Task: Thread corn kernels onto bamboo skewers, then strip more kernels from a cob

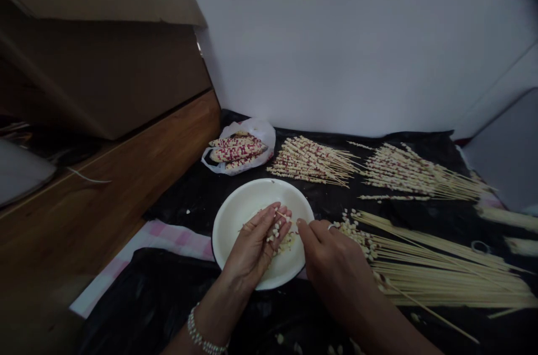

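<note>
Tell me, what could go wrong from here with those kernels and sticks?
The small pale kernels lying loose in the cupped left hand could slip between the fingers, though the round white bowl beneath might catch them.

The right hand is close to the long, thin, straw-coloured sticks in the picture, so a careless sweep might knock some out of place.

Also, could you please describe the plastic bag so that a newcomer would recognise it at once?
Begin at the large pale wall and go down to the black sheet at its foot. On that sheet, the whitish plastic bag lies near the wall, beyond the white bowl and left of the skewer bundles. Unlike them, it holds thick cobs speckled cream and dark red.
</note>
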The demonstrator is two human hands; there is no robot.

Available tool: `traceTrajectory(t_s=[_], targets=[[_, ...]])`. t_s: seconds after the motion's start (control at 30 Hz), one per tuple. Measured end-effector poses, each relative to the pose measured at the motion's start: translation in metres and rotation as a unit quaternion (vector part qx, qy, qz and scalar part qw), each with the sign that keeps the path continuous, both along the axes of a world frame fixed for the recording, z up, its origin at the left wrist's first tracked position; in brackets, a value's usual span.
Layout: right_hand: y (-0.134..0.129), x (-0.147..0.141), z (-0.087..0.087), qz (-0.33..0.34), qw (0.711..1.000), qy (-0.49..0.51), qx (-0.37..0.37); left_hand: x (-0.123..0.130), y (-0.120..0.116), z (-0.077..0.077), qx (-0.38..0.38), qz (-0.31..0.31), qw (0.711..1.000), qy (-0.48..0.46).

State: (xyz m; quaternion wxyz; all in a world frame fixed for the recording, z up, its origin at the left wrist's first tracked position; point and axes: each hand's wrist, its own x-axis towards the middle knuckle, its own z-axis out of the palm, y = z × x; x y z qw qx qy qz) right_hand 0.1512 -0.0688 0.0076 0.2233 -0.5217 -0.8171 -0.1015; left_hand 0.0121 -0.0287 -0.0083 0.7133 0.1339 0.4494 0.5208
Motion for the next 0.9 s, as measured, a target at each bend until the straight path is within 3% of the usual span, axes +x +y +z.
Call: traceTrajectory(t_s=[0.2,0.73,0.9], targets=[[0.001,0.0,-0.003,0.008,1.0,0.021,0.013,0.0,0.0,0.002,-0.025,0.008,0.999,-0.034],[0.002,0.0,-0.012,0.002,1.0,0.011,0.005,0.006,-0.006,0.0,-0.059,-0.047,0.994,-0.083],[0.005,0.006,-0.008,-0.008,1.0,0.029,-0.003,-0.005,-0.001,0.005,-0.025,-0.078,0.988,-0.133]])
